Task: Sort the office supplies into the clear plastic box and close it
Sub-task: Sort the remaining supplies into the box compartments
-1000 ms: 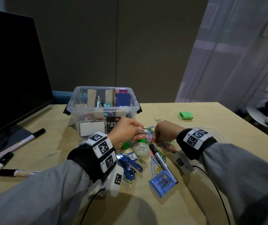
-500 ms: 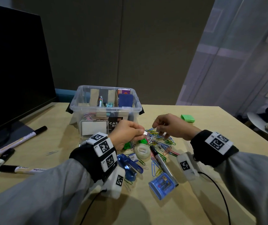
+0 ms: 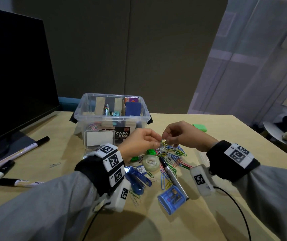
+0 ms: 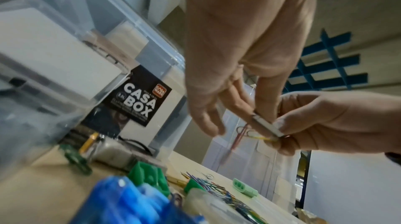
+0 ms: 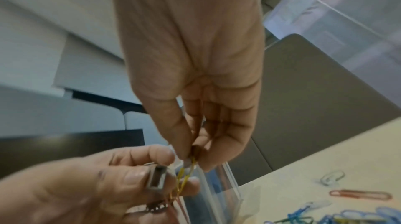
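Note:
The clear plastic box point(image 3: 139, 125) stands open at the table's back, with several supplies between cardboard dividers. Just in front of it my hands meet above a pile of coloured paper clips point(image 3: 173, 153). My left hand point(image 3: 157, 142) pinches a small grey bar point(image 5: 156, 178) with tangled clips hanging from it, a red clip point(image 4: 240, 133) among them. My right hand point(image 3: 165, 139) pinches a yellow paper clip point(image 5: 184, 175) in that tangle. In the left wrist view the bar point(image 4: 266, 126) sits between both hands' fingertips, with the box point(image 4: 65, 52) at the left.
Below the hands lie a tape roll point(image 3: 150, 162), a blue stapler point(image 3: 137, 180), a black marker point(image 3: 170, 174), a blue sharpener point(image 3: 172, 199) and green clips point(image 3: 150, 151). A green eraser point(image 3: 199, 127) lies behind the right hand. Three markers point(image 3: 22, 150) and a monitor point(image 3: 13, 75) are at the left.
My right hand has lifted off the clip pile and come to the left hand's fingertips. Both hands now sit a little higher above the table.

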Motion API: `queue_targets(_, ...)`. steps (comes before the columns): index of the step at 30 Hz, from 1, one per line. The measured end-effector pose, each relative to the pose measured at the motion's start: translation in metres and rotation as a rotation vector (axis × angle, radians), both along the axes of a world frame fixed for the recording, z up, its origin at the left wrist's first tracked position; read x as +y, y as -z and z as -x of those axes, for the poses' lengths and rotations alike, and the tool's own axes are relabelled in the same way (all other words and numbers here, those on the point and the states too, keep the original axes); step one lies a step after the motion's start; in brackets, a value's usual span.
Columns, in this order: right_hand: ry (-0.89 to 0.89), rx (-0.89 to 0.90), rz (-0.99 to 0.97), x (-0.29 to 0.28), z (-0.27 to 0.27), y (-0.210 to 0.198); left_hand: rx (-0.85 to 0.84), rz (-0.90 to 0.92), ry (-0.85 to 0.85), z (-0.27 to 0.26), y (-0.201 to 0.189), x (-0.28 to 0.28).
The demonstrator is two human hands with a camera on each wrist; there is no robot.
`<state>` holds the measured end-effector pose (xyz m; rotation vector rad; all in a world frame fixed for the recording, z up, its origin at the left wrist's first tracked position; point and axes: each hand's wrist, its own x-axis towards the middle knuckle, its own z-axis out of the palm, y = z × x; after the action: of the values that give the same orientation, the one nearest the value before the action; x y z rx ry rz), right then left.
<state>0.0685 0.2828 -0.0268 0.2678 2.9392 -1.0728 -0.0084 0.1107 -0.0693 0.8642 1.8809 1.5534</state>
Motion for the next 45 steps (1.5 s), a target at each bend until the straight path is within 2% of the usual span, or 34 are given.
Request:
queue_targets(2, -0.025, -0.006, 0.097, 0.001, -0.003, -0.002, 0.051, 0.005, 0.049, 0.001, -0.002, 0.002)
queue_targets(4, -0.029, 0.004, 0.106, 0.001, -0.004, -0.002, 0.077, 0.002, 0.052, 0.001, -0.005, 0.003)
queue_targets(12, -0.040, 0.055, -0.041, 0.001, -0.008, 0.004, 0.154, 0.011, 0.067, 0.000, -0.004, 0.005)
queue_targets(20, -0.151, 0.046, -0.311, 0.000, -0.007, 0.004, 0.155, 0.033, 0.079, 0.003, -0.002, 0.005)
queue_targets(25, -0.046, 0.033, -0.068, 0.004, -0.005, 0.007, 0.179, 0.088, 0.082, 0.005, -0.004, 0.003)
queue_targets(28, -0.006, 0.083, -0.042, 0.007, -0.005, 0.009, 0.169, 0.117, 0.023, 0.008, -0.002, 0.003)
queue_targets(34, -0.077, 0.303, -0.145, -0.005, -0.008, 0.012, 0.020, 0.058, -0.170, 0.012, 0.002, 0.004)
queue_targets(39, -0.140, 0.432, -0.359, -0.016, -0.007, 0.017, -0.278, -0.089, -0.196, 0.008, -0.004, 0.001)
queue_targets(45, -0.148, 0.491, -0.394, -0.024, 0.002, 0.019, -0.438, -0.151, -0.232, 0.005, -0.014, -0.010)
